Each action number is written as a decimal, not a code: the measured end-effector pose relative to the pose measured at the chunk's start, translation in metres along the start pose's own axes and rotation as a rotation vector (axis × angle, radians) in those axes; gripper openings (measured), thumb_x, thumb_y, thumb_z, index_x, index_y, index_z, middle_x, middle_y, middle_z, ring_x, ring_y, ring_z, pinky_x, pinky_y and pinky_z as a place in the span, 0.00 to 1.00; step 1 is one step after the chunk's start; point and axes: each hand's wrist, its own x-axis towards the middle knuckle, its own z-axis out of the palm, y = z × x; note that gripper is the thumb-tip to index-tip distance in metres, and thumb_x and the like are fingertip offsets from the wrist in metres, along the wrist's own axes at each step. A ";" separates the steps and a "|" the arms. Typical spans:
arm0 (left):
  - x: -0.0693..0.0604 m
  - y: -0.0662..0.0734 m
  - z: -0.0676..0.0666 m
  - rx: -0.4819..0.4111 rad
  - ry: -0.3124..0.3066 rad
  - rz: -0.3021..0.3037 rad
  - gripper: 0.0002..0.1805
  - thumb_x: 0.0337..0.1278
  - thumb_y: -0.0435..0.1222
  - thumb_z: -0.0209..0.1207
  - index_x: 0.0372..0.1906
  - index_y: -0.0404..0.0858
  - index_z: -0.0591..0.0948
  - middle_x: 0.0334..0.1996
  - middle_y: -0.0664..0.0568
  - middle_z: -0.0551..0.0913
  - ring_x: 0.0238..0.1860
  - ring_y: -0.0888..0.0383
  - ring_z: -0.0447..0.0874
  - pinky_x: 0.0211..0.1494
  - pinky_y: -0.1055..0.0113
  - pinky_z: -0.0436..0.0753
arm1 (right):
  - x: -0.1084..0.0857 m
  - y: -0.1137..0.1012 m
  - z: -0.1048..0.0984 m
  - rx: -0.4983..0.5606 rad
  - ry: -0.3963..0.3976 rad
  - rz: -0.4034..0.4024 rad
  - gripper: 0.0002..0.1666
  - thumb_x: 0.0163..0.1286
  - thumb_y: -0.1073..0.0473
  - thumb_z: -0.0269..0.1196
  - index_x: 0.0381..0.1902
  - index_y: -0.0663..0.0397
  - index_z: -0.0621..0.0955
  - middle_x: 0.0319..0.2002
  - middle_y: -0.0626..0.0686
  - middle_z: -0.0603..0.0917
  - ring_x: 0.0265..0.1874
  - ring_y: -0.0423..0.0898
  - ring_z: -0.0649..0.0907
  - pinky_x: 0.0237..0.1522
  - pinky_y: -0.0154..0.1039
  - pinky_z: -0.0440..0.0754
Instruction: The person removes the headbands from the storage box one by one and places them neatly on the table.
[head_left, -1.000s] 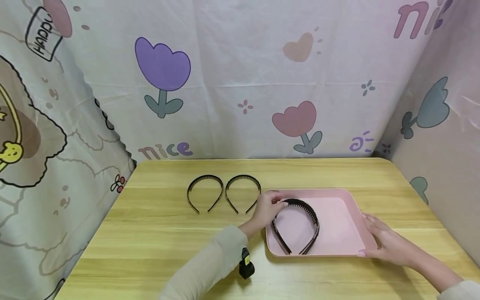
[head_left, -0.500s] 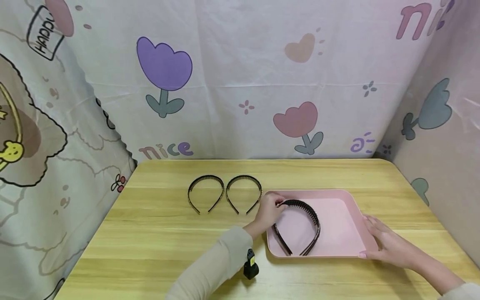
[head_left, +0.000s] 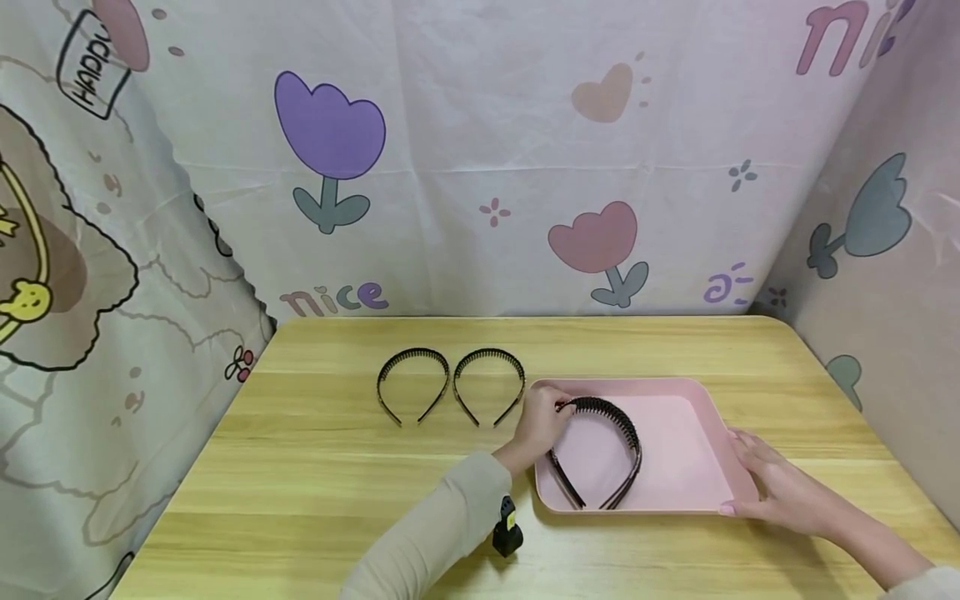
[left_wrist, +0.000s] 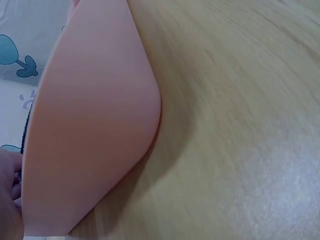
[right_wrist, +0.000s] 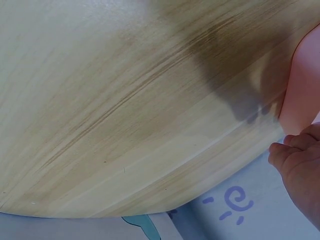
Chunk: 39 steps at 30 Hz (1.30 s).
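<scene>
In the head view, black toothed headbands point(head_left: 628, 429) lie overlapped in the left part of a pink tray point(head_left: 712, 408); how many is hard to tell. My left hand point(head_left: 542, 421) reaches over the tray's left rim and pinches the upper left of the headbands between thumb and fingers. At the opposite end, my right hand point(head_left: 780, 487) holds the tray by its right side, thumb at the front corner. The left wrist view is mostly the tray's outer wall point(left_wrist: 90, 115), with part of the left hand point(left_wrist: 9, 195) at its edge. Fingers of the right hand point(right_wrist: 302, 165) meet the tray in the right wrist view.
Two more black headbands, a left one point(head_left: 382, 379) and a right one point(head_left: 519, 375), lie side by side on the wooden table point(head_left: 300, 467) behind the left forearm. A small black device point(head_left: 507, 533) shows beside the left sleeve. Printed cloth point(head_left: 450, 100) hangs behind the table.
My left hand has shifted slightly right and its fingers have drawn in on the headbands' upper left. My right hand stays on the tray, and the tray keeps its place.
</scene>
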 end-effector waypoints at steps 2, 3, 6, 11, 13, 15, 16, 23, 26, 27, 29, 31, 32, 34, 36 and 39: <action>0.001 0.000 -0.001 0.008 -0.001 0.012 0.05 0.47 0.29 0.65 0.31 0.35 0.87 0.31 0.48 0.88 0.34 0.58 0.86 0.40 0.76 0.81 | 0.000 0.000 0.000 0.001 0.005 -0.003 0.57 0.42 0.48 0.74 0.59 0.82 0.63 0.58 0.77 0.65 0.62 0.19 0.38 0.56 0.09 0.32; 0.001 0.000 -0.001 0.014 -0.001 0.018 0.04 0.47 0.29 0.65 0.31 0.35 0.87 0.30 0.48 0.88 0.34 0.58 0.86 0.39 0.76 0.81 | 0.000 0.000 0.000 0.002 0.006 -0.006 0.57 0.42 0.49 0.74 0.59 0.82 0.63 0.58 0.77 0.65 0.62 0.18 0.38 0.57 0.09 0.32; 0.002 0.000 -0.002 0.019 -0.002 0.032 0.04 0.46 0.29 0.65 0.30 0.35 0.87 0.29 0.49 0.88 0.32 0.59 0.86 0.38 0.77 0.81 | 0.001 0.001 0.000 0.002 0.008 -0.012 0.56 0.42 0.49 0.75 0.58 0.83 0.64 0.58 0.77 0.66 0.60 0.16 0.37 0.56 0.09 0.32; 0.004 0.000 -0.004 -0.002 -0.015 0.025 0.03 0.46 0.29 0.65 0.28 0.35 0.87 0.28 0.49 0.88 0.31 0.59 0.86 0.38 0.76 0.81 | 0.001 0.001 0.000 0.006 0.005 -0.014 0.56 0.41 0.49 0.75 0.58 0.84 0.64 0.57 0.78 0.66 0.60 0.14 0.37 0.56 0.08 0.32; 0.005 0.001 -0.005 -0.020 -0.021 0.011 0.03 0.46 0.29 0.65 0.28 0.35 0.87 0.28 0.48 0.88 0.32 0.58 0.86 0.40 0.75 0.81 | 0.000 0.001 0.000 0.007 0.004 -0.008 0.56 0.42 0.49 0.75 0.58 0.84 0.64 0.58 0.78 0.66 0.61 0.16 0.37 0.57 0.09 0.32; 0.006 0.001 -0.005 -0.046 -0.020 -0.001 0.03 0.47 0.29 0.65 0.29 0.34 0.87 0.29 0.48 0.88 0.34 0.57 0.86 0.41 0.74 0.82 | 0.000 0.001 0.000 0.007 0.001 -0.001 0.57 0.42 0.49 0.74 0.59 0.84 0.63 0.58 0.78 0.65 0.61 0.17 0.37 0.57 0.09 0.31; 0.005 0.001 -0.005 -0.062 -0.018 -0.006 0.03 0.47 0.29 0.64 0.29 0.34 0.87 0.29 0.47 0.88 0.34 0.56 0.86 0.40 0.74 0.82 | 0.000 0.001 0.000 0.005 0.000 0.001 0.57 0.43 0.48 0.74 0.59 0.83 0.63 0.58 0.78 0.65 0.61 0.17 0.37 0.56 0.09 0.31; 0.007 0.003 -0.007 -0.168 -0.016 -0.017 0.05 0.50 0.27 0.62 0.33 0.32 0.86 0.32 0.44 0.87 0.34 0.55 0.87 0.35 0.79 0.81 | 0.001 0.000 0.001 -0.013 0.012 -0.009 0.57 0.41 0.47 0.75 0.58 0.83 0.65 0.57 0.77 0.67 0.59 0.14 0.37 0.56 0.08 0.32; 0.008 0.005 -0.009 -0.194 -0.034 -0.029 0.06 0.52 0.28 0.62 0.34 0.33 0.86 0.33 0.44 0.87 0.33 0.56 0.87 0.32 0.81 0.79 | 0.001 0.001 0.000 -0.009 0.009 -0.008 0.57 0.42 0.48 0.75 0.58 0.83 0.64 0.57 0.77 0.66 0.59 0.14 0.37 0.56 0.08 0.32; 0.008 0.005 -0.009 -0.207 -0.041 -0.039 0.06 0.52 0.28 0.61 0.34 0.33 0.86 0.33 0.44 0.87 0.33 0.57 0.87 0.31 0.81 0.79 | 0.002 0.001 0.000 -0.009 0.009 -0.009 0.57 0.42 0.48 0.75 0.58 0.83 0.64 0.57 0.77 0.66 0.59 0.14 0.37 0.56 0.08 0.32; 0.009 0.007 -0.010 -0.224 -0.054 -0.057 0.06 0.53 0.29 0.61 0.35 0.33 0.86 0.33 0.44 0.87 0.32 0.58 0.87 0.30 0.82 0.78 | 0.002 0.001 0.000 -0.009 0.010 -0.012 0.57 0.41 0.48 0.75 0.58 0.83 0.64 0.57 0.77 0.67 0.59 0.13 0.36 0.56 0.08 0.32; 0.010 0.008 -0.011 -0.228 -0.058 -0.066 0.06 0.53 0.29 0.61 0.35 0.33 0.86 0.33 0.44 0.87 0.32 0.59 0.87 0.30 0.83 0.78 | 0.002 0.001 0.000 -0.010 0.012 -0.015 0.57 0.41 0.48 0.75 0.58 0.84 0.64 0.57 0.77 0.67 0.59 0.13 0.36 0.56 0.08 0.32; 0.011 0.008 -0.012 -0.231 -0.058 -0.070 0.06 0.53 0.29 0.61 0.35 0.33 0.86 0.33 0.45 0.87 0.32 0.60 0.87 0.31 0.83 0.78 | 0.002 0.001 0.000 -0.009 0.010 -0.014 0.57 0.41 0.48 0.75 0.58 0.84 0.64 0.57 0.78 0.67 0.59 0.13 0.36 0.56 0.08 0.32; 0.012 0.009 -0.014 -0.239 -0.047 -0.069 0.06 0.53 0.29 0.61 0.34 0.33 0.87 0.32 0.44 0.87 0.33 0.59 0.87 0.31 0.82 0.78 | 0.001 0.001 0.000 -0.007 0.007 -0.009 0.57 0.42 0.48 0.74 0.58 0.84 0.64 0.57 0.78 0.66 0.59 0.14 0.36 0.56 0.08 0.31; 0.014 0.010 -0.015 -0.245 -0.032 -0.072 0.06 0.52 0.28 0.61 0.33 0.33 0.87 0.31 0.44 0.87 0.33 0.57 0.87 0.30 0.81 0.79 | 0.001 0.001 0.001 -0.003 0.002 -0.001 0.57 0.43 0.48 0.74 0.59 0.83 0.63 0.58 0.77 0.66 0.59 0.15 0.37 0.56 0.08 0.31; 0.017 0.012 -0.017 -0.255 -0.017 -0.093 0.05 0.51 0.28 0.62 0.32 0.33 0.87 0.30 0.43 0.87 0.33 0.55 0.88 0.30 0.81 0.79 | 0.000 0.001 0.001 0.000 -0.007 0.012 0.57 0.43 0.48 0.74 0.60 0.82 0.63 0.59 0.77 0.65 0.60 0.15 0.37 0.56 0.08 0.31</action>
